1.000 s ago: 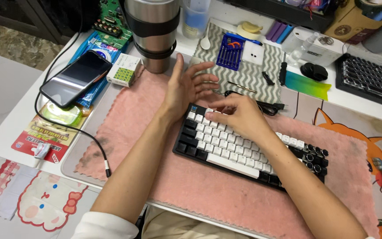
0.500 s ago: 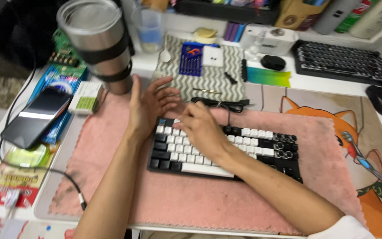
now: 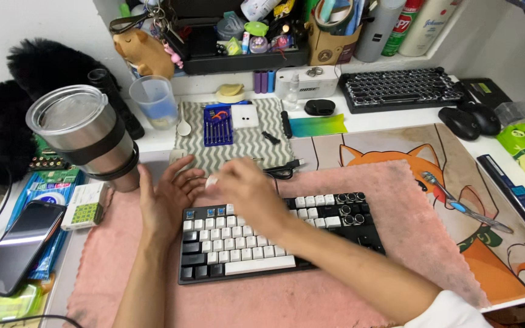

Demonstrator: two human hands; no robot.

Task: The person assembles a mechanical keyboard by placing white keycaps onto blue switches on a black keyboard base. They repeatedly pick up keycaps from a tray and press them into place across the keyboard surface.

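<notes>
- Head view, the step in hand: I judge I am taking keycaps off the black-and-white keyboard [image 3: 274,240] that lies on the pink towel [image 3: 408,243]; its top row at the left already shows bare switches where caps are missing.
- Head view, right hand: my right hand [image 3: 244,191] hovers over the keyboard's upper left corner, fingers pinched together on a small white keycap [image 3: 212,180]. The motion blurs it, so I cannot tell exactly how the fingertips sit on the cap.
- Head view, left hand: my left hand [image 3: 168,203] lies just left of the keyboard, palm up and fingers loosely spread, holding nothing that I can see; the cap hangs right above its fingertips.
- Head view, what the next move calls for: as I judge it, the cap needs setting down somewhere it will not roll off, and the open palm is nearest; after that, more caps remain on the keyboard's rows.
- Head view, around the keyboard: a steel tumbler [image 3: 86,136] stands beyond its left end, a phone [image 3: 16,246] lies farther left, a striped cloth [image 3: 256,146] with a blue screwdriver set [image 3: 217,124] lies behind it, and a toothbrush [image 3: 463,203] lies well to its right.
</notes>
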